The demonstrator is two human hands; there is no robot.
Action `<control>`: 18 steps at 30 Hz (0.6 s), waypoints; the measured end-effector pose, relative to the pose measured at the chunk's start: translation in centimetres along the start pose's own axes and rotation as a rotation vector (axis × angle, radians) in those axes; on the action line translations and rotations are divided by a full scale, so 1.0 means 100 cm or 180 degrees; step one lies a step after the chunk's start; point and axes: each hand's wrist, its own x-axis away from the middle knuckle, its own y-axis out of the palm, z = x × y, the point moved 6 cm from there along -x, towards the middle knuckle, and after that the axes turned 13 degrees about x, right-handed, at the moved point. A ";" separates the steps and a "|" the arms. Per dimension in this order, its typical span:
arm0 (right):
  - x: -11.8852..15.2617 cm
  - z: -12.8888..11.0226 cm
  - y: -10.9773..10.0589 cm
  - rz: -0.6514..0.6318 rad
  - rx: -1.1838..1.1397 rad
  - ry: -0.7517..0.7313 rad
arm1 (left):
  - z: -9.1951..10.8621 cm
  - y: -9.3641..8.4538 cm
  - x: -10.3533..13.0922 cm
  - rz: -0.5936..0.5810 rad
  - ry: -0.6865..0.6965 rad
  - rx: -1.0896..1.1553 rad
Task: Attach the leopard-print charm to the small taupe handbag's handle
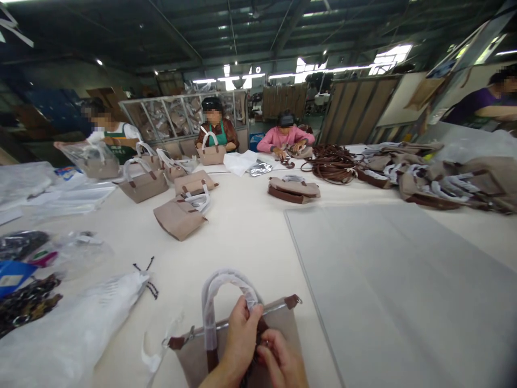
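Observation:
A beige handbag (283,322) with brown corner tabs lies close in front of me, its handles (208,307) wrapped in white film and standing up. My left hand (243,337) is closed at the base of one wrapped handle, thumb and fingers pinched on it. Just to its right, my right hand (281,358) is closed on a small dark item at the bag's front. That item is mostly hidden between both hands, and I cannot make out its shape.
A white plastic sack (81,323) and dark chains (30,304) lie at left. Beige handbags (180,215) stand beyond. A grey sheet (388,269) covers the right side. Brown straps (333,161) are piled at the back, where several people sit or stand.

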 end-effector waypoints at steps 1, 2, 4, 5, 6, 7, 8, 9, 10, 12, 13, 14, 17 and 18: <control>0.000 -0.001 -0.001 0.0013 0.0045 -0.0020 | 0.000 -0.001 -0.001 0.0019 0.0003 0.0040; -0.002 -0.002 -0.002 0.0033 0.0009 0.0012 | -0.001 -0.002 -0.001 0.0042 0.0014 0.0068; -0.005 -0.001 -0.004 0.0102 -0.0274 0.0217 | -0.001 -0.004 -0.001 0.0084 0.0014 0.0088; -0.006 0.001 -0.005 0.0128 -0.0449 0.0341 | -0.002 -0.004 0.000 0.0078 -0.0002 0.0098; -0.008 0.002 -0.006 0.0160 -0.0596 0.0447 | -0.003 -0.004 0.000 0.0064 -0.0021 0.0108; -0.009 0.003 -0.006 0.0196 -0.0684 0.0510 | -0.005 -0.004 0.001 0.0044 -0.0038 0.0122; -0.009 0.004 -0.007 0.0239 -0.0697 0.0523 | -0.006 -0.004 0.001 0.0040 -0.0045 0.0138; -0.009 0.004 -0.008 0.0317 -0.0621 0.0489 | -0.008 -0.004 0.001 0.0061 -0.0040 0.0155; -0.008 0.004 -0.010 0.0435 -0.0462 0.0423 | -0.010 -0.004 0.001 0.0103 -0.0033 0.0182; -0.003 0.002 -0.014 0.0740 -0.0026 0.0282 | -0.016 -0.004 -0.001 0.0204 -0.0053 0.0307; 0.000 0.001 -0.015 0.0891 0.0179 0.0223 | -0.018 -0.003 -0.002 0.0230 -0.0090 0.0415; 0.002 0.000 -0.016 0.1015 0.0334 0.0167 | -0.021 -0.002 -0.004 0.0237 -0.0145 0.0530; 0.005 -0.002 -0.016 0.1047 0.0398 0.0150 | -0.023 0.003 -0.006 0.0173 -0.0293 0.0827; 0.003 0.000 -0.017 0.0977 0.0265 0.0231 | -0.023 0.004 -0.006 0.0150 -0.0313 0.0872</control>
